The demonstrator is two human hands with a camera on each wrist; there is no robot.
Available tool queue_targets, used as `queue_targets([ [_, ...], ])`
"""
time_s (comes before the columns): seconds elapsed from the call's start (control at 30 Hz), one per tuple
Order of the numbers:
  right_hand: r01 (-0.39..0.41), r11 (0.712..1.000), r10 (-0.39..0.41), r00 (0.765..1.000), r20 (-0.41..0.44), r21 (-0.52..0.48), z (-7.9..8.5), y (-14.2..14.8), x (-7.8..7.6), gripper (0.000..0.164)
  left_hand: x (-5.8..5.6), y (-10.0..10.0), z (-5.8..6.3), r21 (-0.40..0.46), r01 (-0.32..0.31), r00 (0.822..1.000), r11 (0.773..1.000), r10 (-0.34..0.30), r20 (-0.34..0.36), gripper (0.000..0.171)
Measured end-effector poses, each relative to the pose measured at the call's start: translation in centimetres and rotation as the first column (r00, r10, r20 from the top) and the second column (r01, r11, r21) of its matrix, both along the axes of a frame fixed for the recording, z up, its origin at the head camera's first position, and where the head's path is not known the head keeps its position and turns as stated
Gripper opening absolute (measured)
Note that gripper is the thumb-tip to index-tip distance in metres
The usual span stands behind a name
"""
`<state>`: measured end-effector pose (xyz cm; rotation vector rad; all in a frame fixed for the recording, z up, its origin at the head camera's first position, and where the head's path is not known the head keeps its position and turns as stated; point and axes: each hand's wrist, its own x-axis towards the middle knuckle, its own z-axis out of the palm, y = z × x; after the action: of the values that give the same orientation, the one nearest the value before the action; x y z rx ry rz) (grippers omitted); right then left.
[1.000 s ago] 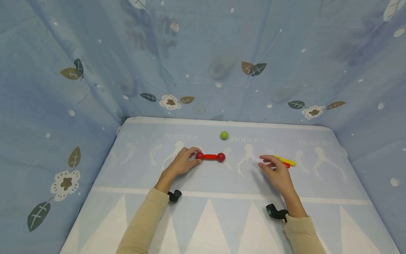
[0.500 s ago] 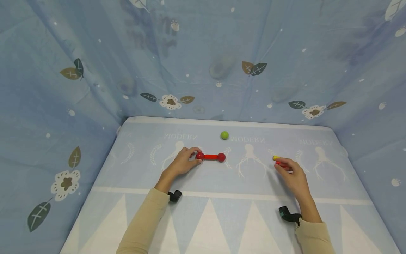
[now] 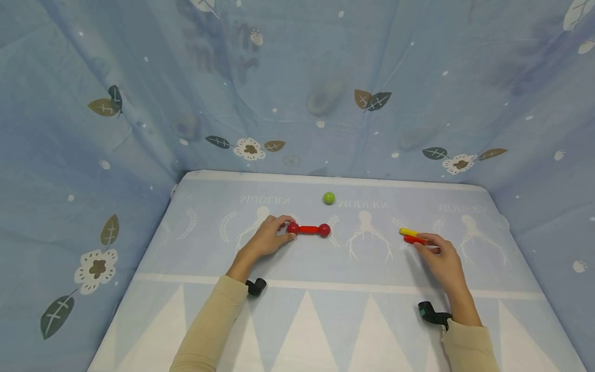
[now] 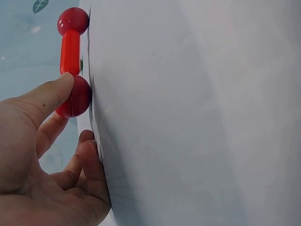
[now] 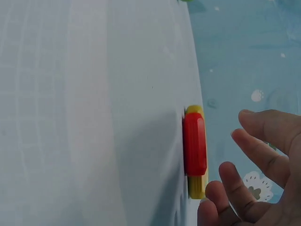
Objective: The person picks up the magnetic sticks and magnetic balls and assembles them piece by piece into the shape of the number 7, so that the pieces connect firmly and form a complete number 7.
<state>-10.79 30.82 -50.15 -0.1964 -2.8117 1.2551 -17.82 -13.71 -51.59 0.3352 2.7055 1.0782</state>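
Observation:
In the head view my left hand [image 3: 266,238] pinches the left one of two dark red balls [image 3: 293,228] between thumb and fingers. A bright red rod [image 3: 308,230] joins it to the other red ball [image 3: 324,230], making a dumbbell shape that lies on the table. The left wrist view shows my thumb on the near ball [image 4: 81,98]. My right hand [image 3: 441,263] hovers by a loose red rod [image 3: 412,239] and a yellow rod [image 3: 408,232], lying side by side. In the right wrist view its loosely bent fingers stand apart from the red rod [image 5: 195,143].
A green ball [image 3: 329,198] sits near the back of the table, beyond the dumbbell shape. The patterned table cover [image 3: 307,330] meets a blue cloth [image 3: 297,93] hanging at the back and sides. Each wrist wears a black camera mount [image 3: 434,314].
My right hand has moved rightward across the rods, uncovering their left ends and covering their right ends. My left hand and the dumbbell shape stay in place.

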Motion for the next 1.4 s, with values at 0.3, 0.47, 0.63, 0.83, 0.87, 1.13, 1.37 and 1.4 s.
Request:
queue_targets([
  [0.3, -0.032, 0.999, 0.031, 0.999, 0.024, 0.041, -0.8, 0.9, -0.7, 0.04, -0.1, 0.1, -0.1, 0.012, -0.008, 1.0, 1.0, 0.008, 0.012, 0.042],
  [0.47, -0.055, 0.996, 0.052, 0.998, 0.035, 0.064, -1.1, 0.9, -0.8, 0.041, 0.0, 0.1, 0.1, 0.005, -0.016, 1.0, 1.0, 0.016, 0.021, 0.042],
  [0.63, -0.056, 0.996, 0.053, 0.998, 0.039, 0.071, -1.3, 0.9, -0.9, 0.041, 0.0, 0.1, 0.0, 0.001, -0.02, 0.999, 1.0, 0.02, 0.027, 0.042],
  [0.83, -0.049, 0.996, 0.048, 0.999, 0.013, 0.075, -1.6, 1.0, -0.9, 0.038, -0.1, 0.1, 0.0, 0.003, -0.013, 0.999, 1.0, 0.013, 0.031, 0.043],
  [0.87, -0.05, 0.996, 0.05, 0.999, 0.009, 0.076, -1.6, 1.0, -1.0, 0.038, -0.1, 0.1, 0.0, 0.004, -0.012, 0.999, 1.0, 0.012, 0.031, 0.042],
  [1.13, -0.033, 0.995, 0.033, 0.999, 0.004, 0.096, -1.9, 1.0, -1.0, 0.033, 0.0, 0.0, -0.1, 0.012, -0.015, 0.999, 1.0, 0.014, 0.03, 0.043],
  [1.37, -0.025, 0.992, 0.026, 1.0, -0.004, 0.121, -2.0, 0.9, -1.2, 0.029, 0.0, 0.0, -0.2, 0.014, -0.016, 0.999, 1.0, 0.016, 0.029, 0.043],
  [1.4, -0.025, 0.992, 0.026, 1.0, -0.004, 0.124, -2.0, 0.9, -1.2, 0.029, -0.1, 0.0, -0.2, 0.014, -0.017, 0.999, 1.0, 0.016, 0.03, 0.043],
])
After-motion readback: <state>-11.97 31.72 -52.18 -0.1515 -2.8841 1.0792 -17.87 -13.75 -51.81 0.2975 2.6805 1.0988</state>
